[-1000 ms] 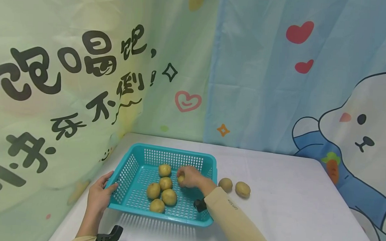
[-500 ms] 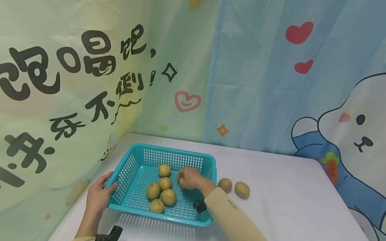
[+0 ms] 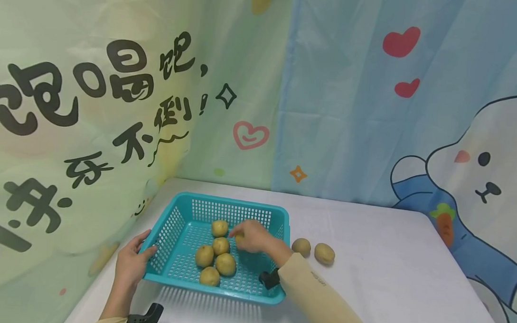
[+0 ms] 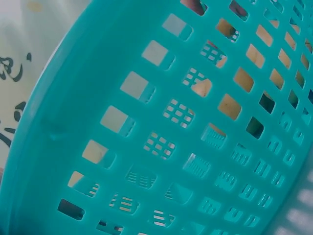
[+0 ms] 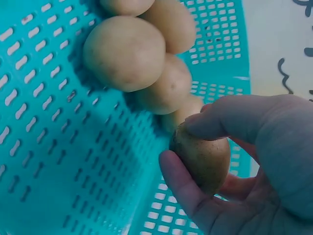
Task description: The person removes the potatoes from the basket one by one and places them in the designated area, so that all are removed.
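Held potato [image 5: 203,156]: pinched by the fingers [image 5: 230,117] of the right hand [image 3: 252,236], kept inside the right half of the teal basket [image 3: 237,294]. Contact with the basket floor: cannot be told.

Change vs half a second ago: the right hand has been shifted a little left and up in the head view. The held potato has been carried with it, nearer to the rear potato [image 3: 219,228] and the centre potato [image 3: 221,246]. One finger is now seen pointing past it toward the rear potato. Read as: a small adjustment, grip not given up, so that potato can't be counted as set down yet.

No visible shift in the rest of the pile: left potato [image 3: 205,256], front-right potato [image 3: 226,264] and front potato [image 3: 209,276] are left where they were. Five loose in the basket, plus the one in hand.

Basket not moved. Its left side is gripped by the left hand [image 3: 132,258], thumb laid over the rim; most of the remaining fingers are hidden by the basket wall.

Outside, right of the basket: round potato [image 3: 301,247] and oval potato [image 3: 325,253], near each other on the white desk [image 3: 379,251], touched by neither hand. Printed backdrop [image 3: 341,107] behind.
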The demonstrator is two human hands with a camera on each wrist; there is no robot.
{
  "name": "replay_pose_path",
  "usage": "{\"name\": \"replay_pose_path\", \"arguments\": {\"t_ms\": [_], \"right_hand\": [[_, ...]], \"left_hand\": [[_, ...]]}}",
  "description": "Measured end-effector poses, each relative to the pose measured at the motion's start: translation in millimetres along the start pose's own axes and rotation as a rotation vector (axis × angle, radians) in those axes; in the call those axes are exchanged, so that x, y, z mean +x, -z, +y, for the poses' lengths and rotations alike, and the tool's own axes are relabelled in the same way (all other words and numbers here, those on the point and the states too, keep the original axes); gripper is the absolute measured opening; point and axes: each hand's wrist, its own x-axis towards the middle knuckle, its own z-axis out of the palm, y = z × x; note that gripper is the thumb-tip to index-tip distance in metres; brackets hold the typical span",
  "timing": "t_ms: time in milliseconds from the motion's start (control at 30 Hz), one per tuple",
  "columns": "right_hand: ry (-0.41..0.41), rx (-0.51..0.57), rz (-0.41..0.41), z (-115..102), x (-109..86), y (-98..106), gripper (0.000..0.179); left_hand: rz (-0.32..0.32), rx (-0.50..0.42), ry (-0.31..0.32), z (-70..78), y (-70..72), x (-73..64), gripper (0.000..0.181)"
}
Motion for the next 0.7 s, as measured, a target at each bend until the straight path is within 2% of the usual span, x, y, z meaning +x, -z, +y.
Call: {"name": "replay_pose_path", "arguments": {"t_ms": [133,367,467,600,700], "right_hand": [[0.02,0.017,0.013,-7,-6.6,9,0.033],[0.006,0.077,0.058,-13,-20.4,21,0.026],[0.026,0.077,0.072,-15,-26.5,24,0.025],[0.08,0.05,0.101,-16,-35.9,27,0.032],[0.125,0.041,0.133,-16,-44.9,31,0.043]], "left_hand": [[0.005,0.001,0.004,-0.6,-0.9,0.8,0.056],[-0.032,-0.015,0.022,25.6,10.7,-14.9,0.058],[-0.031,-0.004,0.023,23.7,9.9,-12.8,0.058],[-0.026,0.027,0.005,15.6,7.0,-8.3,0.058],[-0.041,0.003,0.008,24.5,10.1,-14.8,0.059]]}}
